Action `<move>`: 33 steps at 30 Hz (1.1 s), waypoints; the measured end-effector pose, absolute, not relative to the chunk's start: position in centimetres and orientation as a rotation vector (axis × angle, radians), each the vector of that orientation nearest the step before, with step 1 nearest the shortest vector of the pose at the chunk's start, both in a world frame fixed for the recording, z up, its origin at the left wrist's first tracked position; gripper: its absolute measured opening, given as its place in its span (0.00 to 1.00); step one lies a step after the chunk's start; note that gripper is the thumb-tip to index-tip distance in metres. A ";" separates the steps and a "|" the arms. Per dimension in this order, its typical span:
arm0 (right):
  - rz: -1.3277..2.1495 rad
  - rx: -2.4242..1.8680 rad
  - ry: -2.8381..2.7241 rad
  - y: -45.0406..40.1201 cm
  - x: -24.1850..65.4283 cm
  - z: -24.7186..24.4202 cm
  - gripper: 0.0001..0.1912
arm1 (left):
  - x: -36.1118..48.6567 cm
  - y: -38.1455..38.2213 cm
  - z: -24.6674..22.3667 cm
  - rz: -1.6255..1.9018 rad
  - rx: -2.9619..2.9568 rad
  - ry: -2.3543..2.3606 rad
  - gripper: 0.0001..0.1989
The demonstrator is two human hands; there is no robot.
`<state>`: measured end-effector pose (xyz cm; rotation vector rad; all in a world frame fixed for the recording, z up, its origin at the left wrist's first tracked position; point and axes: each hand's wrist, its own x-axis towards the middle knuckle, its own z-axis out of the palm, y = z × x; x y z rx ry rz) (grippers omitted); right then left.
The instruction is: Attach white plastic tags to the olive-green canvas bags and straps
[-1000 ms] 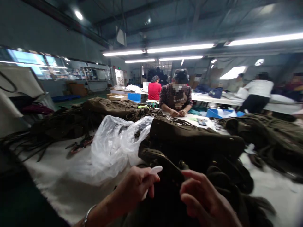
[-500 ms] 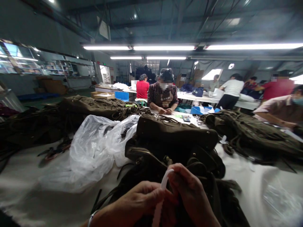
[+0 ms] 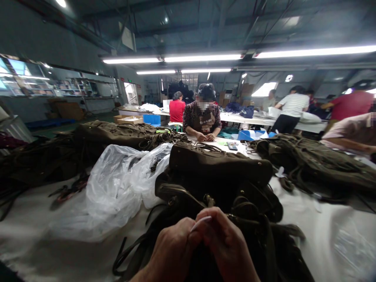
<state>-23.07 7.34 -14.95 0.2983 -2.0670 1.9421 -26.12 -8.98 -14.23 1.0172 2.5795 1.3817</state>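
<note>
My left hand and my right hand meet at the bottom centre, fingers closed. Between them they pinch a thin white strip, of which only a short curved part shows. Behind and beneath the hands lies a dark olive bag with a zipper, metal fittings and straps. Left of that bag is a crumpled clear plastic bag.
More olive bags lie at the left and right. Scissors rest on the pale table cover at the left. Across the table sits a person; others work at the right.
My hands have come closer together and turned inward. The white strip, which hung down long between them, is now mostly hidden by the fingers.
</note>
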 end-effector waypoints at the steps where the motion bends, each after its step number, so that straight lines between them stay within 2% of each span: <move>1: 2.015 0.321 -2.016 7.3 -23.1 -14.8 0.15 | -26.0 -9.0 -14.1 1.400 1.039 2.537 0.26; 6: 2.215 0.372 -1.869 7.5 -23.4 -14.5 0.13 | -25.9 -9.0 -13.2 1.746 0.879 2.110 0.26; 11: 2.244 0.383 -1.883 8.0 -23.5 -14.6 0.13 | -26.2 -9.1 -13.5 1.813 0.651 1.909 0.25; 16: 2.234 0.427 -1.955 8.3 -23.1 -14.5 0.13 | -26.1 -9.0 -13.8 1.834 0.743 2.004 0.23; 20: 2.201 0.378 -1.990 7.9 -22.9 -14.7 0.18 | -26.1 -8.9 -14.4 1.782 0.813 2.194 0.24; 23: 2.138 0.317 -2.016 7.5 -23.1 -15.0 0.17 | -26.3 -8.9 -14.8 1.729 0.873 2.292 0.24; 33: 2.115 0.283 -2.030 7.6 -23.4 -15.6 0.18 | -26.6 -8.6 -15.1 1.814 0.756 2.225 0.24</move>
